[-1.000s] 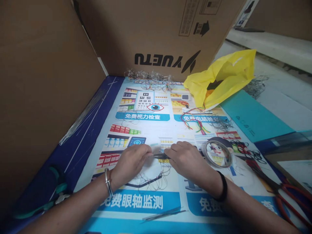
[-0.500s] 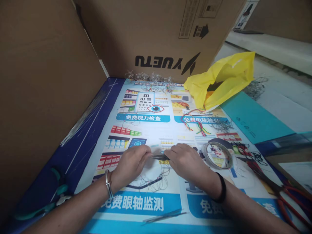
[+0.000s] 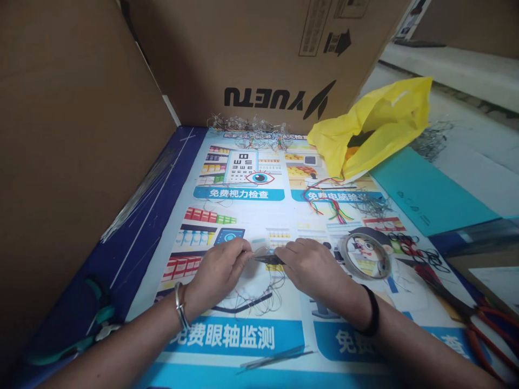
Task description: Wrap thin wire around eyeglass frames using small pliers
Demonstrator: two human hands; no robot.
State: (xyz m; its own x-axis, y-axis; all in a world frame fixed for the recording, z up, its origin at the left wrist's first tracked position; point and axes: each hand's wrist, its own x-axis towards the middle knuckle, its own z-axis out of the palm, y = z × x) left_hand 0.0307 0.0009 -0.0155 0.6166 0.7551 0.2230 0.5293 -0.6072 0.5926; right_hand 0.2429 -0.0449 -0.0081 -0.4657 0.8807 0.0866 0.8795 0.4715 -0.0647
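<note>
My left hand [image 3: 225, 270], with a silver bangle at the wrist, pinches thin wire at the middle of the printed sheet. Facing it, my right hand [image 3: 310, 270], with a black band at the wrist, is wrapped round small dark pliers [image 3: 267, 259]. The pliers' tips point left and meet the wire by my left fingertips. Their handles are mostly hidden in my right palm. A loose ring of thin wires [image 3: 271, 294] with tiny coloured bits lies below the hands. Nearer the front edge is a small bundle of straight wires [image 3: 275, 357].
Cardboard walls [image 3: 194, 59] stand behind and at left. A yellow bag [image 3: 373, 129], coloured cords [image 3: 334, 210] and a tape roll [image 3: 365, 255] lie on the right. Red-handled scissors [image 3: 482, 329] are at the right front, green-handled pliers [image 3: 101, 319] at the left front. Long wires [image 3: 138, 194] lie along the left.
A thin wire loop now shows above the pliers' tips. The hands have barely moved; the whole view has shifted slightly.
</note>
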